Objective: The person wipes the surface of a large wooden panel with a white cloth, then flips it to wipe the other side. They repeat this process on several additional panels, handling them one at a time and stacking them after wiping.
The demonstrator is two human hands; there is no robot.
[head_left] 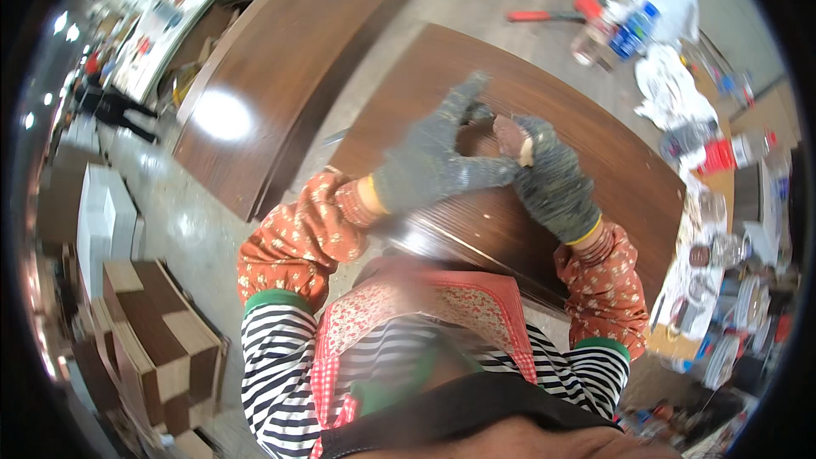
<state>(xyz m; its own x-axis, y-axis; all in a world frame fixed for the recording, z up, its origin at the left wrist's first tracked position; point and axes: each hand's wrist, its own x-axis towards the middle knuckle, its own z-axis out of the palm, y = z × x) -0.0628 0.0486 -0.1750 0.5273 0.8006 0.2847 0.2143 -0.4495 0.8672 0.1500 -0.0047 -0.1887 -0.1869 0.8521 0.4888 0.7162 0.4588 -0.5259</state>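
Note:
My left hand (pixel 429 157), in a grey knit glove, is over a dark brown wood-grain panel (pixel 595 136). Its fingers are stretched apart, slightly blurred, and the lowest one reaches my right hand. On the right, my right hand (pixel 554 183), gloved the same way, is closed around a small reddish-brown piece (pixel 511 136). That piece sticks out past the fingers toward my left hand; its exact kind cannot be made out. A few pale specks and a light strip show along the panel's near edge.
A stack of brown panels (pixel 297 59) lies to the left. Behind stand a red-handled tool (pixel 540 16), a blue-labelled bottle (pixel 635 30) and white cloths (pixel 667 89). Bottles and jars crowd the right side. Boards (pixel 166 340) are stacked at lower left; a person (pixel 110 102) is farther off.

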